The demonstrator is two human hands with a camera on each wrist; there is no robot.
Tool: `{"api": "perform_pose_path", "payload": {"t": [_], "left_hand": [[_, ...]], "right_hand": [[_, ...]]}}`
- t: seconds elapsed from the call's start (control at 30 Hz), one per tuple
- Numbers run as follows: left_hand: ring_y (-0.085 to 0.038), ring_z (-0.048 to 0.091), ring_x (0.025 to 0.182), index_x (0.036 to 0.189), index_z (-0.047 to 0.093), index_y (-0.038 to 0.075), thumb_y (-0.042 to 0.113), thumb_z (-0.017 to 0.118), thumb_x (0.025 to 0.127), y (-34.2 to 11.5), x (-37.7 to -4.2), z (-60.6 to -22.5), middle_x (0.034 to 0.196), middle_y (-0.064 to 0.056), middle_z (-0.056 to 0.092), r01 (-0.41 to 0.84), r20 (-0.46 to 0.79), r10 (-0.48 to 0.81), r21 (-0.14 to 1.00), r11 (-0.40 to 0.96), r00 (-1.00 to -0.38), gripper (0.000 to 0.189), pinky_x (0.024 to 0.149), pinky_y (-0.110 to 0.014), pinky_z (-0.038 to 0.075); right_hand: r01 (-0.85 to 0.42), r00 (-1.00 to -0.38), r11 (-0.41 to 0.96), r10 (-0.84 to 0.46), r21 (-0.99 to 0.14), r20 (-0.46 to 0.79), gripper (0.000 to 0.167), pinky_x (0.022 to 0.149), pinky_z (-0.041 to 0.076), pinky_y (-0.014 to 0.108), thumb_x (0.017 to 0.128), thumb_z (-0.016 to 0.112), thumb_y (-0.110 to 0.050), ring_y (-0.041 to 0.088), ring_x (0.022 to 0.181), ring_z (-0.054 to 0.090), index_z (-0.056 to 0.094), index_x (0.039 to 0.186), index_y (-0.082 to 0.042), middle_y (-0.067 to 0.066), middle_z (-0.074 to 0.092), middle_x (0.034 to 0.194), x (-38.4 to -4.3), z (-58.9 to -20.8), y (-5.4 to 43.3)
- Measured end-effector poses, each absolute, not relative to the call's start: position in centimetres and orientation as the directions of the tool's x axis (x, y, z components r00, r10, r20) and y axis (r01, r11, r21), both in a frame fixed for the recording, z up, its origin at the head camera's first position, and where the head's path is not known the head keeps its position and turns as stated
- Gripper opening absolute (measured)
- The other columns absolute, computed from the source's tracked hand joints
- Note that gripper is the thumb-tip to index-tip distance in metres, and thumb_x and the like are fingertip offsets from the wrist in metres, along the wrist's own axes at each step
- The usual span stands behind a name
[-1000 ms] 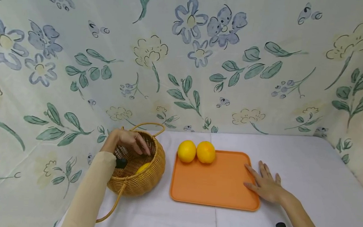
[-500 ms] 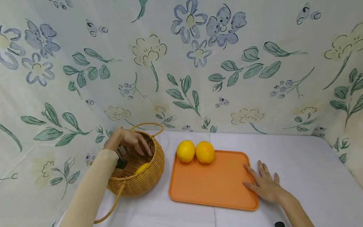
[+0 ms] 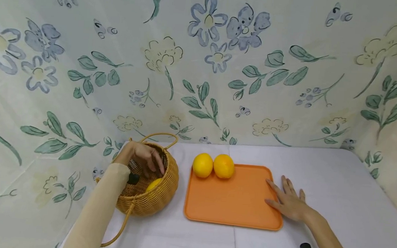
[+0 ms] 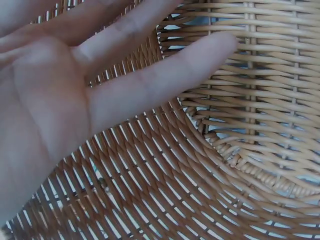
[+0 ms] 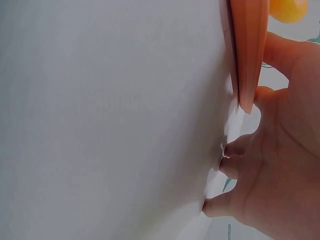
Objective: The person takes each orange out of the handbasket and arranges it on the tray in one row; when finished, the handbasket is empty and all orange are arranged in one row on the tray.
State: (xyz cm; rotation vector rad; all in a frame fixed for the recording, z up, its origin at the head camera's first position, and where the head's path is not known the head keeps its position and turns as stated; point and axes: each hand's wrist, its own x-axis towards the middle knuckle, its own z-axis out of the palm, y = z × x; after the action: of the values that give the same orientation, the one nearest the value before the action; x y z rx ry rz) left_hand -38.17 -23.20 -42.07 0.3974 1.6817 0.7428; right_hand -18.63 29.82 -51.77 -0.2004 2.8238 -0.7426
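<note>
My left hand (image 3: 144, 156) reaches down into a round wicker basket (image 3: 163, 198), just behind a yellow fruit (image 3: 154, 184) lying inside it. In the left wrist view its fingers (image 4: 165, 80) stretch out before the woven wall, and nothing shows in the palm. My right hand (image 3: 291, 203) lies spread at the right edge of an orange tray (image 3: 234, 199), thumb and index finger on the rim, the other fingers touching the tablecloth. Two round citrus fruits, one yellow (image 3: 203, 165) and one more orange (image 3: 224, 166), sit side by side in the tray's far left corner.
One basket handle (image 3: 159, 134) stands up at the back; the other handle (image 3: 122, 230) hangs down at the front. A white cloth (image 3: 183, 242) covers the table. Behind it hangs a floral curtain (image 3: 189, 62).
My left hand's fingers have dipped slightly lower and nearer the yellow fruit in the basket. The basket has shifted a little left. My right hand, the tray and its fruits keep their places.
</note>
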Motion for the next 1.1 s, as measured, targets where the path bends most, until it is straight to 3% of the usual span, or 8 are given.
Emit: {"api": "perform_pose_path", "payload": {"t": [0.43,0.63,0.8,1.1], "left_hand": [[-0.022,0.064,0.124,0.127,0.073,0.003,-0.004,0.062,0.098,-22.6,-37.5,-42.3,0.139,-0.007,0.067,-0.202,-0.795,0.566,0.605,0.770,-0.220,0.032,0.103,-0.052,0.056],[-0.021,0.068,0.115,0.130,0.072,0.003,-0.005,0.062,0.098,-22.0,-37.0,-42.3,0.130,-0.006,0.071,-0.201,-0.790,0.575,0.611,0.766,-0.212,0.034,0.101,-0.051,0.058],[-0.021,0.071,0.109,0.123,0.075,0.005,-0.003,0.066,0.096,-21.5,-36.9,-42.4,0.122,-0.005,0.074,-0.198,-0.799,0.560,0.598,0.776,-0.218,0.029,0.097,-0.051,0.060],[-0.022,0.066,0.117,0.119,0.077,0.003,0.004,0.067,0.098,-22.3,-37.1,-42.3,0.126,-0.008,0.073,-0.164,-0.816,0.536,0.572,0.804,-0.216,0.024,0.099,-0.056,0.058]], "right_hand": [[-0.071,-0.966,0.866,-0.183,-0.494,-0.182,0.082,0.107,-0.013,0.087,0.100,0.060,-0.054,0.065,0.149,-0.004,0.030,0.161,-0.009,0.044,-0.004,0.164,-18.8,-52.0,30.0],[-0.073,-0.966,0.863,-0.186,-0.500,-0.180,0.082,0.107,-0.014,0.087,0.100,0.060,-0.054,0.065,0.149,-0.004,0.029,0.161,-0.009,0.044,-0.004,0.163,-18.7,-52.0,30.1],[-0.072,-0.966,0.860,-0.186,-0.505,-0.178,0.081,0.107,-0.014,0.087,0.100,0.060,-0.053,0.066,0.149,-0.004,0.030,0.160,-0.008,0.044,-0.004,0.163,-18.7,-51.8,30.0],[-0.073,-0.967,0.859,-0.186,-0.506,-0.176,0.081,0.106,-0.013,0.087,0.099,0.061,-0.053,0.066,0.149,-0.004,0.031,0.160,-0.009,0.044,-0.004,0.163,-18.7,-51.9,29.9]]}}
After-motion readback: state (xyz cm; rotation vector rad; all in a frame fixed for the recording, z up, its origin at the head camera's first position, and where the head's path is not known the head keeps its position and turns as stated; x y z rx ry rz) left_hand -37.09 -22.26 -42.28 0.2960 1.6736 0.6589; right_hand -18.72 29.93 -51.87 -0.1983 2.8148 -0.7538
